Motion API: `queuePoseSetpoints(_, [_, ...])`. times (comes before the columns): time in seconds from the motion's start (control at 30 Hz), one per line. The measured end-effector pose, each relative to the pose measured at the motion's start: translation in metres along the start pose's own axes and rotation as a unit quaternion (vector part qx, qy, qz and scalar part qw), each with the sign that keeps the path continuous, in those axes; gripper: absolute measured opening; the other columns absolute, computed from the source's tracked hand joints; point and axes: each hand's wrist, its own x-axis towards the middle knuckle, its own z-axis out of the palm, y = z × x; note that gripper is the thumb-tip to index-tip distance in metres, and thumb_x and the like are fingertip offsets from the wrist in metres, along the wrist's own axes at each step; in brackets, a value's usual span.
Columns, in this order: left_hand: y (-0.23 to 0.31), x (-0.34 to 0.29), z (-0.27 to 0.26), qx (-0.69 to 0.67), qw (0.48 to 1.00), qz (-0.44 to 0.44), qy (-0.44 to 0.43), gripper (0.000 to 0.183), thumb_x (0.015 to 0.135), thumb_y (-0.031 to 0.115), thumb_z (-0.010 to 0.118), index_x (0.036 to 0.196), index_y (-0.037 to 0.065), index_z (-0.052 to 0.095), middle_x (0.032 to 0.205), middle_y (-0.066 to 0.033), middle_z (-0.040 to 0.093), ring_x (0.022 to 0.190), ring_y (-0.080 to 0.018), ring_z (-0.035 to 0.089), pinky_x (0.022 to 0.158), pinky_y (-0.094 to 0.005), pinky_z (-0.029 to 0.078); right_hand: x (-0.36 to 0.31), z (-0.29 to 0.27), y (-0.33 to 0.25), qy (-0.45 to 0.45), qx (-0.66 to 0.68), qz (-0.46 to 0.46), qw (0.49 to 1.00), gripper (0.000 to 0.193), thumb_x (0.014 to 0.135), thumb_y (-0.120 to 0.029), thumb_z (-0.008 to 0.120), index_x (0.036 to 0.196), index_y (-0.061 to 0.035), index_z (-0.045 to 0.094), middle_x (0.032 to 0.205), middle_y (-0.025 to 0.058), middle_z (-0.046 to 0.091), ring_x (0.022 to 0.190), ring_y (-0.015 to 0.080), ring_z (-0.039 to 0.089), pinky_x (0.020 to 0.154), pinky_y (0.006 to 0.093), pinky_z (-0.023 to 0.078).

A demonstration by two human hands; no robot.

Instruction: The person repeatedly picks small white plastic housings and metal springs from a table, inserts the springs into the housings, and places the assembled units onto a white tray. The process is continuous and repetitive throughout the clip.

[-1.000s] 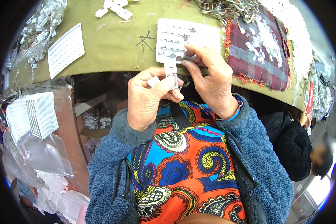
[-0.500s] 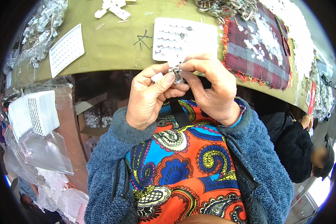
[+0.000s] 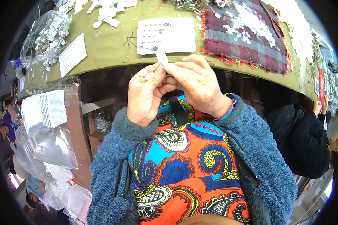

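My left hand [image 3: 143,93] and my right hand [image 3: 199,85] meet in front of my apron, fingertips pinched together. A narrow white tag [image 3: 162,57] sticks up from between them toward the board. Another small white piece [image 3: 149,75] shows between the left fingers. Whatever else lies in the pinch is mostly covered by the fingers; a small silvery metal piece showed there earlier. Just beyond the hands, a white display board [image 3: 184,37] lies on the table, with scalloped rows and a few small shiny pieces at its left part.
The green-covered table [image 3: 112,45] carries a white slotted card [image 3: 73,55], a bag of white tags [image 3: 50,35] and a plaid cloth [image 3: 229,45] with white bits. Stacked white cards [image 3: 45,108] stand at left. A person in black [image 3: 304,138] sits at right.
The right hand has closed in over the left fingertips, covering the silvery piece. A white tag now stands out above the fingers. The whole view has shifted slightly.
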Motion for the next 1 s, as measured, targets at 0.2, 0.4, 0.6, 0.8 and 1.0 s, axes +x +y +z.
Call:
queuePoseSetpoints(0.2, [0.003,0.0,0.013,0.046,0.998,-0.053,-0.001,0.023,0.096,0.007,0.061,0.113,-0.008,0.06,0.098,-0.0169,0.07,0.081,-0.0215,0.072,0.072,-0.0308,0.062,-0.01,-0.015,-0.008,0.07,0.246,0.232,0.938,0.032,0.09,0.004,0.057,0.121,0.0016,0.061,0.095,0.0119,0.07,0.084,0.0204,0.067,0.078,0.0321,0.053])
queuePoseSetpoints(0.4, [0.003,0.002,0.021,0.108,0.991,-0.068,-0.045,0.007,0.093,0.005,0.061,0.097,-0.001,0.06,0.09,-0.0156,0.068,0.072,-0.0173,0.069,0.063,-0.0277,0.06,-0.006,-0.017,-0.002,0.032,0.452,0.47,0.757,0.022,0.093,-0.01,0.067,0.109,0.005,0.064,0.085,0.0055,0.067,0.072,0.0075,0.062,0.063,0.0223,0.051])
queuePoseSetpoints(0.6, [-0.001,0.003,0.007,0.085,0.987,-0.119,-0.06,0.023,0.089,0.013,0.072,0.102,-0.004,0.063,0.09,-0.0136,0.07,0.065,-0.0123,0.067,0.055,-0.0211,0.055,-0.005,-0.012,0.003,-0.021,0.366,0.417,0.832,0.009,0.089,-0.004,0.071,0.095,0.002,0.068,0.092,0.0063,0.066,0.074,0.0067,0.061,0.059,0.0205,0.049])
queuePoseSetpoints(0.8, [-0.001,0.005,0.004,-0.165,0.965,-0.155,-0.13,0.033,0.091,0.025,0.072,0.107,-0.003,0.061,0.09,-0.0071,0.066,0.056,-0.0035,0.052,0.049,-0.0148,0.045,-0.004,-0.026,0.006,-0.046,0.262,0.125,0.956,0.035,0.075,-0.002,0.079,0.109,-0.0005,0.071,0.105,0.0139,0.066,0.094,0.0234,0.066,0.08,0.0316,0.055])
queuePoseSetpoints(1.0, [-0.009,0.011,0.012,-0.084,0.98,-0.151,-0.097,0.035,0.092,0.027,0.07,0.106,-0.004,0.06,0.086,-0.0041,0.064,0.057,-0.0021,0.05,0.048,-0.0149,0.041,-0.012,-0.023,0.008,0.036,0.057,-0.004,0.998,0.027,0.066,-0.008,0.08,0.087,-0.0027,0.064,0.093,0.0086,0.064,0.075,0.0243,0.059,0.07,0.0368,0.048])
